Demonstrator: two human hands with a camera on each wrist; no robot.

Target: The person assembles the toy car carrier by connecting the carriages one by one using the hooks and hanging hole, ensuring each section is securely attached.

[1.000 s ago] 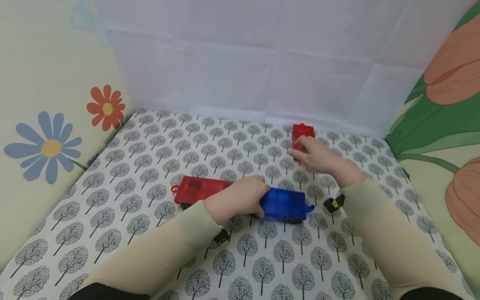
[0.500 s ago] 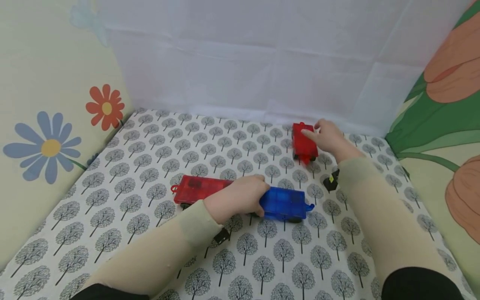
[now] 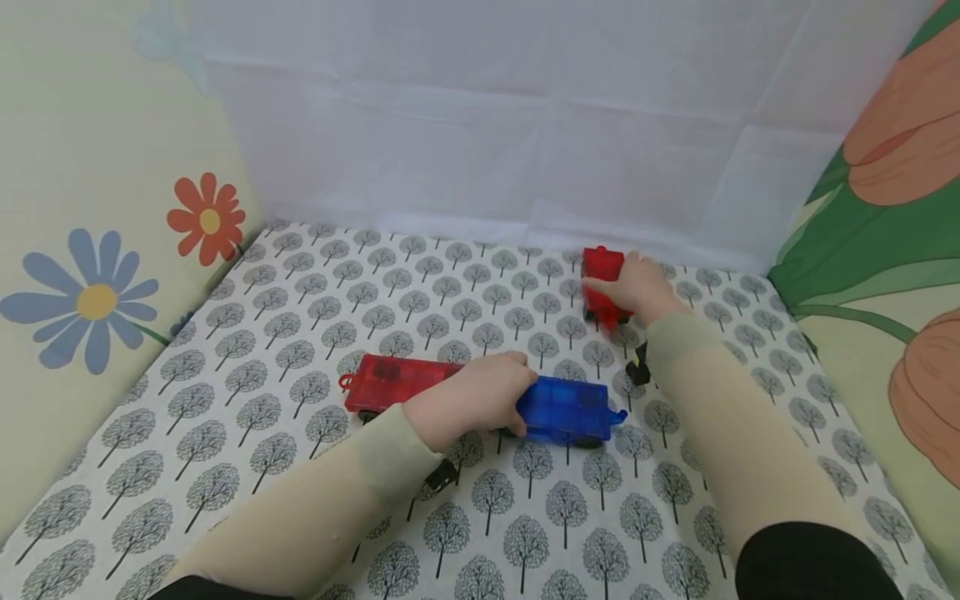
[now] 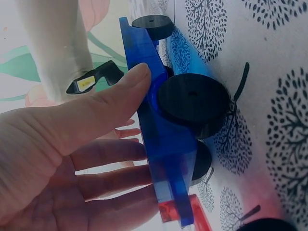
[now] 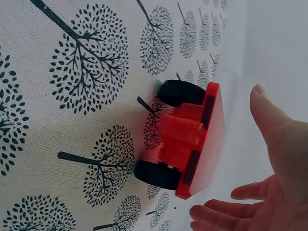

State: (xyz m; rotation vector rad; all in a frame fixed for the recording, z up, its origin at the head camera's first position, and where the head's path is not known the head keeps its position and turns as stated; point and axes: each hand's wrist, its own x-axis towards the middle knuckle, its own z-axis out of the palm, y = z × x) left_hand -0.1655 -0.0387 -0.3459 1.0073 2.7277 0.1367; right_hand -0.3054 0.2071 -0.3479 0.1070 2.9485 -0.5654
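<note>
On the cloth a translucent blue toy car base [image 3: 566,408] with black wheels stands end to end with a longer red one [image 3: 397,379]. My left hand [image 3: 480,392] grips the blue base near where the two meet, thumb [image 4: 130,84] on one side and fingers on the other. The joint itself is hidden under this hand. Farther back stands a smaller red toy car base [image 3: 602,268], its wheels on the cloth. Over its right side is my right hand [image 3: 637,287]. In the right wrist view that hand's thumb and fingers are spread, apart from the red base [image 5: 199,144].
A white cloth with printed trees [image 3: 277,367] covers the table. Behind it hangs a white sheet [image 3: 450,150], close to the small red base. Flower-patterned panels [image 3: 97,300] stand at left and right.
My right hand has shifted from the near end of the small red base to its right side, then back leftward over it. The left hand and the toy bases have stayed put.
</note>
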